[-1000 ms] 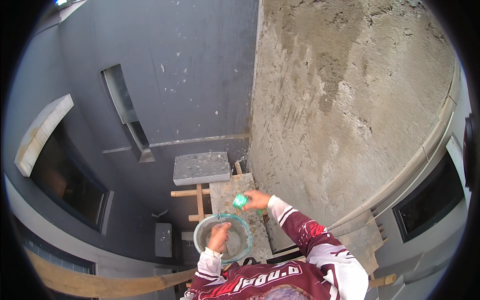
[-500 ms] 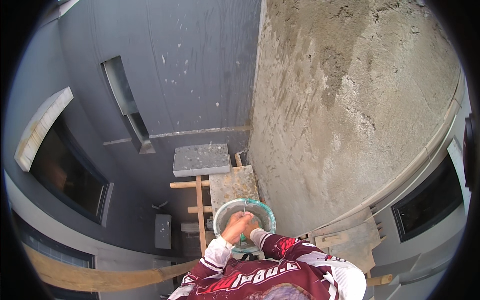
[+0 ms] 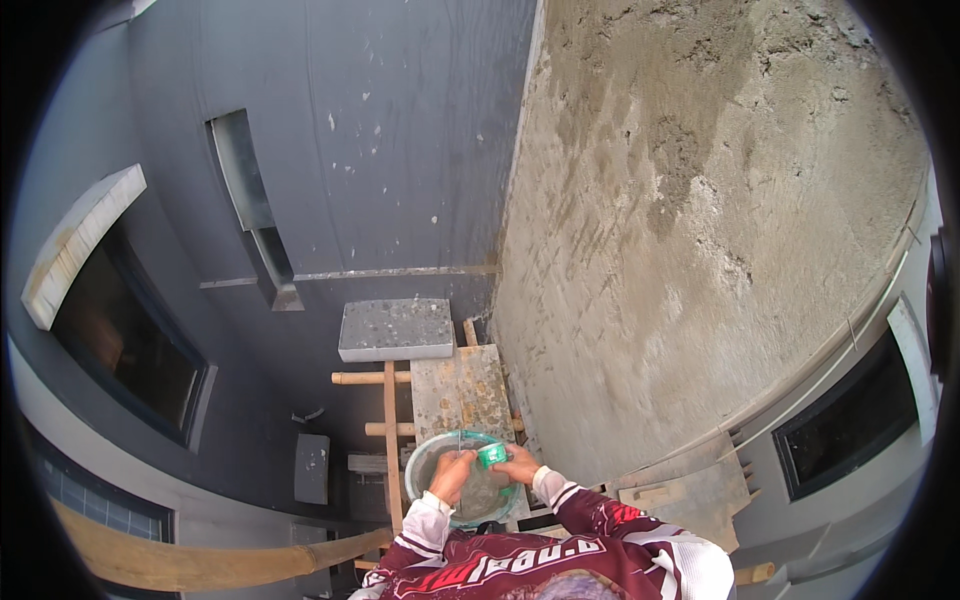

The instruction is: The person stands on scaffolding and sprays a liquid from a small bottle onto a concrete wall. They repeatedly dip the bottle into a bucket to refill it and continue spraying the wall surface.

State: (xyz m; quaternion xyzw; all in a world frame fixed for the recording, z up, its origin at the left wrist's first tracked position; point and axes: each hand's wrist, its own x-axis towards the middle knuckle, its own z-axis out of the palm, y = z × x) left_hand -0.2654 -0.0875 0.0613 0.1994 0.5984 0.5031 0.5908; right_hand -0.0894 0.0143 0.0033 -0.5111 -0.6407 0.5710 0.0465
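Note:
My left hand (image 3: 450, 475) is closed on a thin grey rod or handle that crosses the bucket (image 3: 422, 495), a round grey pail with a teal rim. My right hand (image 3: 519, 463) grips a small green container (image 3: 492, 455) over the bucket's right half, beside my left hand. Grey wet material lies inside the bucket, partly hidden by my hands. The bucket rests on a speckled board (image 3: 450, 390) of the scaffold.
A grey speckled block (image 3: 395, 328) lies at the board's far end, with bamboo poles (image 3: 355, 378) at left. A rough cement wall (image 3: 640, 300) rises at right, a dark grey wall (image 3: 380, 150) ahead. A bamboo beam (image 3: 200, 558) runs along lower left, boards (image 3: 690, 480) at lower right.
My right hand moved from right of the bucket down into it with the green container, then lifted it slightly. My left hand stayed at the bucket, which shifts in view.

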